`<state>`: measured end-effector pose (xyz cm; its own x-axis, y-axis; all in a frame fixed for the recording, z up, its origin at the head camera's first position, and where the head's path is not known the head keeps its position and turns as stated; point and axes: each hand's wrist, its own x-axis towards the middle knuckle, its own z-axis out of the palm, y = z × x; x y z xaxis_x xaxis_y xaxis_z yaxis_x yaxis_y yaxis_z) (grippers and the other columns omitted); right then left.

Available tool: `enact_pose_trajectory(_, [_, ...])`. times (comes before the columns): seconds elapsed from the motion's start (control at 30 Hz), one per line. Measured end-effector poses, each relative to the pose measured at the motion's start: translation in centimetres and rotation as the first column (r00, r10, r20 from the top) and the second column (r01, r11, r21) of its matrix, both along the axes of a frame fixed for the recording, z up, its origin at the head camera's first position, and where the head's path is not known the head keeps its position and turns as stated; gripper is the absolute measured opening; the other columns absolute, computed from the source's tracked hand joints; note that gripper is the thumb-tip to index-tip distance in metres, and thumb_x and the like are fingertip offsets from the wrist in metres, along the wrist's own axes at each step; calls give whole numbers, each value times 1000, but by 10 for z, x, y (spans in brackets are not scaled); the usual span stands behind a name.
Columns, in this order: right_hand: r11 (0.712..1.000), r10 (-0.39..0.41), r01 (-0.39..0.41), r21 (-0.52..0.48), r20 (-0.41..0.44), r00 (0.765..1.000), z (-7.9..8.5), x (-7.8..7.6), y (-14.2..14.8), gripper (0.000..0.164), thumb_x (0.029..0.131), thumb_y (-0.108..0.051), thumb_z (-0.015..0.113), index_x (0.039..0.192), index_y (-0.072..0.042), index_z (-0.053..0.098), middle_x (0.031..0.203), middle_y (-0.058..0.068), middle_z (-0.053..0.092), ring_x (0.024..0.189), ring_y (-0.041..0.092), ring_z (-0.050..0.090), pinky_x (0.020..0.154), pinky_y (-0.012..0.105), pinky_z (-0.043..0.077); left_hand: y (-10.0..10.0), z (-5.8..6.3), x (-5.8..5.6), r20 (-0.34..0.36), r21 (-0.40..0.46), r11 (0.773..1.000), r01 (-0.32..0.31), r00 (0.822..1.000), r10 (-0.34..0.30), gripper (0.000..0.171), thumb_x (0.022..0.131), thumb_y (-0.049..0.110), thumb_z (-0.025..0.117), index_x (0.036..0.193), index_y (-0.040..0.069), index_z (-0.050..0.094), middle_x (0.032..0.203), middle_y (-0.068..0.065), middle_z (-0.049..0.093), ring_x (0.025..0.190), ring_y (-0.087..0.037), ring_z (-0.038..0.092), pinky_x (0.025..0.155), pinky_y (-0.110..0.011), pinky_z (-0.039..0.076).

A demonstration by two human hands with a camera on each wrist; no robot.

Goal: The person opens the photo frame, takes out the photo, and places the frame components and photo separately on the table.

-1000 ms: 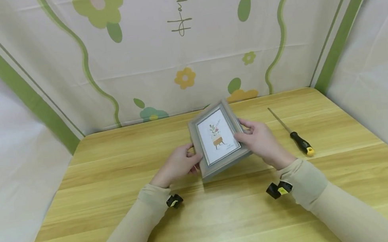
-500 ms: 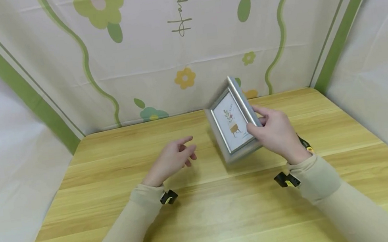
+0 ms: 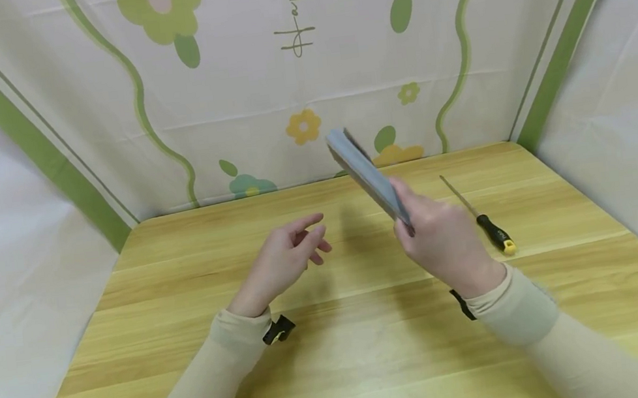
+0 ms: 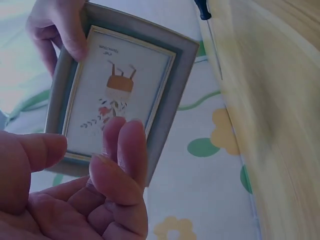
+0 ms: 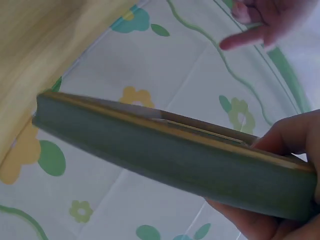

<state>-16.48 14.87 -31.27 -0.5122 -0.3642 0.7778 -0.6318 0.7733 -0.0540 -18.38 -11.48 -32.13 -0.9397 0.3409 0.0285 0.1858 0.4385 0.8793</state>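
My right hand [image 3: 448, 243] grips a grey picture frame [image 3: 369, 180] by one edge, thumb on the front and fingers behind, raised above the table. From the head view the frame stands nearly edge-on. Its front, a print of a plant in an orange pot on legs, faces my left hand in the left wrist view, where the picture frame [image 4: 135, 60] shows whole but for the part behind my fingers. The right wrist view shows the frame's thick side [image 5: 165, 155]. My left hand [image 3: 278, 259] hovers to the left, empty, fingers loosely bent and apart from the frame.
A screwdriver [image 3: 494, 235] with a black and yellow handle lies on the wooden table [image 3: 194, 344], right of my right hand. A white cloth with printed flowers [image 3: 225, 104] hangs along the table's back edge, with pale sheets at both sides.
My left hand has let go of the picture frame and drawn back left. My right hand has lifted the frame and turned it from face-up to nearly edge-on.
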Motion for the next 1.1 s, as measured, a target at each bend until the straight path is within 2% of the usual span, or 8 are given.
enact_pose_trajectory(0.17, [998, -2, 9, 65, -103, 995, -6, 2, -8, 52, 79, 8, 65, 130, 11, 54, 94, 26, 71, 64, 32, 71, 32, 26, 40, 2, 6, 5, -8, 62, 998, 4, 1000, -4, 49, 103, 42, 51, 144, 14, 52, 97, -3, 73, 81, -21, 69, 71, -36, 54])
enact_pose_trajectory(0.33, [995, 2, 10, 96, -124, 992, -12, 2, -13, 51, 80, 8, 66, 130, 11, 55, 105, 27, 70, 59, 32, 70, 30, 25, 37, 1, 8, 5, 9, 170, 985, 11, 1000, -13, 49, 103, 43, 49, 142, 13, 55, 104, -10, 72, 86, -24, 70, 71, -39, 55])
enact_pose_trajectory(0.43, [992, 0, 17, 124, -132, 991, -16, 2, -16, 52, 80, 6, 67, 130, 11, 55, 110, 28, 68, 59, 34, 70, 30, 26, 39, 1, 7, 4, 15, 233, 972, 25, 999, -29, 50, 103, 45, 49, 140, 12, 56, 107, -11, 73, 90, -27, 70, 72, -40, 56])
enact_pose_trajectory(0.6, [985, 7, 22, 170, -164, 986, -22, 4, -25, 45, 83, 3, 68, 127, 10, 58, 103, 29, 69, 59, 34, 70, 30, 27, 40, 6, 5, 5, 42, 317, 947, 59, 996, -76, 53, 103, 45, 50, 142, 10, 54, 116, -14, 71, 95, -27, 71, 78, -47, 57])
enact_pose_trajectory(0.7, [980, 21, 15, 196, -179, 984, -26, 7, -31, 38, 89, 3, 63, 126, 9, 60, 100, 28, 70, 57, 32, 69, 30, 26, 40, 12, 2, 6, 65, 369, 926, 84, 991, -116, 49, 104, 41, 49, 138, 7, 56, 120, -18, 68, 99, -30, 70, 81, -50, 56])
enact_pose_trajectory(0.77, [978, 34, 6, 207, -190, 981, -30, 9, -35, 33, 94, 2, 55, 125, 10, 61, 98, 27, 70, 55, 30, 68, 30, 27, 41, 16, 0, 7, 84, 406, 909, 91, 987, -137, 46, 104, 39, 50, 133, 4, 60, 120, -19, 68, 101, -32, 69, 83, -52, 56])
enact_pose_trajectory(0.93, [971, 19, 33, 236, -214, 977, -36, 16, -47, 34, 103, -1, 37, 122, 9, 64, 92, 21, 70, 57, 27, 67, 35, 30, 47, 23, -4, 10, 142, 498, 866, 45, 981, -132, 41, 104, 32, 52, 122, -4, 62, 115, -19, 69, 103, -34, 68, 87, -55, 53])
enact_pose_trajectory(1.1, [970, -13, 64, 234, -215, 977, -37, 21, -53, 36, 103, -1, 35, 122, 8, 64, 94, 20, 71, 68, 29, 70, 52, 36, 58, 27, -5, 11, 176, 526, 850, -31, 982, -74, 38, 103, 28, 56, 117, -7, 63, 109, -19, 71, 96, -29, 71, 81, -46, 58])
